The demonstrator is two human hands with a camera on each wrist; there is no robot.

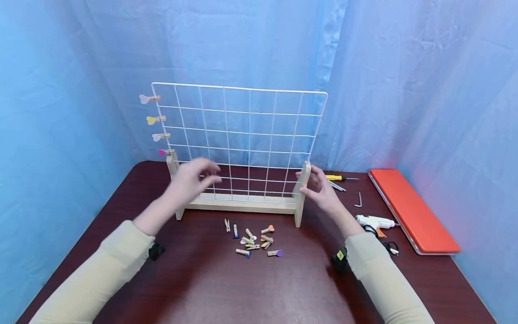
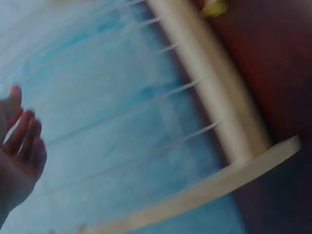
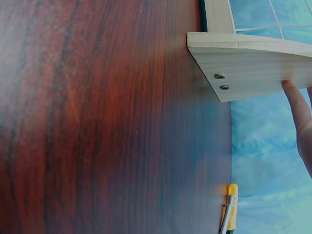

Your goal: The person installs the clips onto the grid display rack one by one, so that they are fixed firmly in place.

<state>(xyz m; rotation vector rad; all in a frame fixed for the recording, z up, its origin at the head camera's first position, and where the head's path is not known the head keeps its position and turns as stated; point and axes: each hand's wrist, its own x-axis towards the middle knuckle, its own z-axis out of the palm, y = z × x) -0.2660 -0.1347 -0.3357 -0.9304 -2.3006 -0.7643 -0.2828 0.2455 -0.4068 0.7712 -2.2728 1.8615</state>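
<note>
A white wire grid rack [image 1: 249, 133] stands upright in a wooden base [image 1: 243, 206]. My right hand [image 1: 323, 192] grips the right wooden upright [image 1: 300, 202], with a fingertip showing on its inner side. In the right wrist view, the thumb touches the outer face of that upright [image 3: 253, 68]. My left hand [image 1: 193, 180], blurred, is in front of the grid's lower left, its fingers loosely bent and nothing between them. Heart-topped clothespins, one yellow [image 1: 151, 120] and one pink [image 1: 162, 152] among them, are clipped down the grid's left edge.
Several small clothespins, one with a purple heart [image 1: 275, 253], lie on the dark table [image 1: 226, 288] before the rack. To the right are a yellow-handled screwdriver [image 1: 335, 178], a hex key [image 1: 359, 200], a white glue gun [image 1: 374, 222] and a red case [image 1: 413, 209].
</note>
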